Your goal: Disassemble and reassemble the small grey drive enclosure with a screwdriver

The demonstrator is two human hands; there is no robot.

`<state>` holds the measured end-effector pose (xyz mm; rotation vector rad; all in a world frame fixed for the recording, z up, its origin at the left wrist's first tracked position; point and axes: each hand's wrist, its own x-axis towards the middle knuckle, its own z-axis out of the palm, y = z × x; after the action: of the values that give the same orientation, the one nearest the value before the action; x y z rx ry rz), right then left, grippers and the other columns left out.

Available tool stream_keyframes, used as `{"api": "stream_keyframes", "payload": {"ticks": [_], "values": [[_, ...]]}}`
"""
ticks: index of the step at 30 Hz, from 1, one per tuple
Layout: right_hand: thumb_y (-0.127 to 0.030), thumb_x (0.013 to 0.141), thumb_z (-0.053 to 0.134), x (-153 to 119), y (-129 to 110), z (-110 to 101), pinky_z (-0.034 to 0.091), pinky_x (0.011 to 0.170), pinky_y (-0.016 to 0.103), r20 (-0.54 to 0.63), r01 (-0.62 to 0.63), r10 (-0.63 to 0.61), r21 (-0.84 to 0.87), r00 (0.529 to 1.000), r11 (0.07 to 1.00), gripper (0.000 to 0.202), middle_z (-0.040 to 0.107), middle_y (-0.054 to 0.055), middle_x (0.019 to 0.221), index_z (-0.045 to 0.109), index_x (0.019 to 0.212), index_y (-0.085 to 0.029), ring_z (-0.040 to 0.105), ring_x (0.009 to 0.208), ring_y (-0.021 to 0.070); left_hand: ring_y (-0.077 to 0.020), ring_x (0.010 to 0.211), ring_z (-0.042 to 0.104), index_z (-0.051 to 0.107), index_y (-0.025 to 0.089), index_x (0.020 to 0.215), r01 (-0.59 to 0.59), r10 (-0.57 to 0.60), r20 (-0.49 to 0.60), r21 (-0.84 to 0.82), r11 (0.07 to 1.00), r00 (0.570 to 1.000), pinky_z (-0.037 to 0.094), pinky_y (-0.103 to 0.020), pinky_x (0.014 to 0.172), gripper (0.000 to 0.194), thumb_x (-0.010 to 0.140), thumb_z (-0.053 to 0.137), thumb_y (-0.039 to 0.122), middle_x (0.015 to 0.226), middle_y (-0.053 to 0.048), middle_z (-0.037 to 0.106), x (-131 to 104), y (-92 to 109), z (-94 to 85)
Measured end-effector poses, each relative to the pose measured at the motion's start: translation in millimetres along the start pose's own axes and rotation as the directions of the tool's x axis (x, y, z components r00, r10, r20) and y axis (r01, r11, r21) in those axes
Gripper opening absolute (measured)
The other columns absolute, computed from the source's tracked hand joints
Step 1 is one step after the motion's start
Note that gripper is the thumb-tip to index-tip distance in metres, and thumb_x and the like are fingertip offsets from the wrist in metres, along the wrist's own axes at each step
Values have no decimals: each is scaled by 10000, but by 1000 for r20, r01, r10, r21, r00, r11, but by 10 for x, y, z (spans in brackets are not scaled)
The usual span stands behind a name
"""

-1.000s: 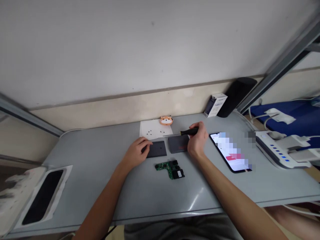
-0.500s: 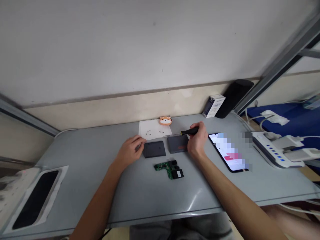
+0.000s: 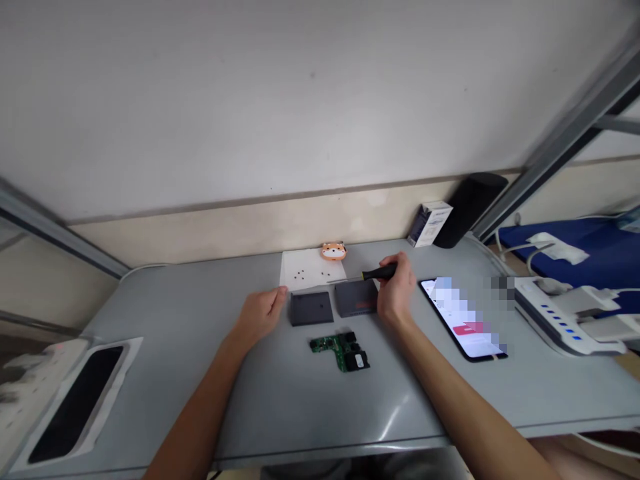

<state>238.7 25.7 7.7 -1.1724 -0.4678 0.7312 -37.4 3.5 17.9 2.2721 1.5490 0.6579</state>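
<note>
My right hand (image 3: 397, 291) is closed around the black handle of a screwdriver (image 3: 381, 272). Its thin shaft points left, over the front edge of a white paper (image 3: 311, 270) dotted with several tiny screws (image 3: 299, 275). Under the screwdriver lies a dark grey case half (image 3: 350, 299), close to that hand. Left of it is a flat dark cover (image 3: 311, 309). My left hand (image 3: 261, 312) is closed beside the cover, thumb and forefinger together at the paper's left corner; anything in them is hidden. A green circuit board (image 3: 343, 350) lies nearer to me.
An orange animal-faced case (image 3: 333, 251) sits on the paper's back edge. To the right are a lit phone (image 3: 463, 320), a white power strip (image 3: 557, 320), a small box (image 3: 430, 223) and a black cylinder (image 3: 470, 210). A dark phone-shaped slab (image 3: 75, 403) lies at left.
My left hand has curled its fingers in and drawn slightly back from the cover's upper left corner. The right hand keeps the screwdriver in nearly the same place. The whole view has shifted slightly.
</note>
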Motion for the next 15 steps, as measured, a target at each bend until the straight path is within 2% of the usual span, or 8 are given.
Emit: {"api": "stream_keyframes", "payload": {"ticks": [2,4,8,12,15], "values": [[-644,867,553,-9,-9,-4,395,580,276,-3,-5,5,-14,1000,1000,442,534,-24,703,550,713,-229,489,650,152,-128,485,271,191,240,598,42,-42,45,-13,999,998,261,-316,555,516,1052,257,475,511,32,234,-19,13,-25],[-643,870,552,-21,-21,-4,399,583,280,4,-9,9,-33,1000,999,446,533,-25,702,556,709,-227,487,649,153,-130,488,275,177,241,595,59,-58,45,-18,998,997,254,-319,556,525,1053,239,488,511,26,236,-29,38,-41],[-656,866,538,-49,-67,-3,404,574,292,13,-27,28,-82,1000,996,464,522,-20,689,553,685,-229,493,654,163,-152,509,372,309,237,608,43,-43,11,28,999,999,275,-315,577,498,1045,269,472,520,12,365,-14,89,-39],[-614,886,525,-70,-112,-23,408,605,306,30,22,-17,-181,999,983,450,513,-19,667,566,664,-225,492,665,167,-167,554,483,474,230,722,19,-29,125,78,997,992,292,-288,589,374,1017,407,449,600,11,521,-2,119,-25],[-578,908,512,-99,-136,-32,415,610,308,57,72,-61,-218,997,973,430,501,-25,642,579,674,-224,485,649,164,-165,552,490,493,228,732,15,-35,169,119,993,985,278,-279,579,351,998,482,456,608,17,542,-10,130,-13]]}}
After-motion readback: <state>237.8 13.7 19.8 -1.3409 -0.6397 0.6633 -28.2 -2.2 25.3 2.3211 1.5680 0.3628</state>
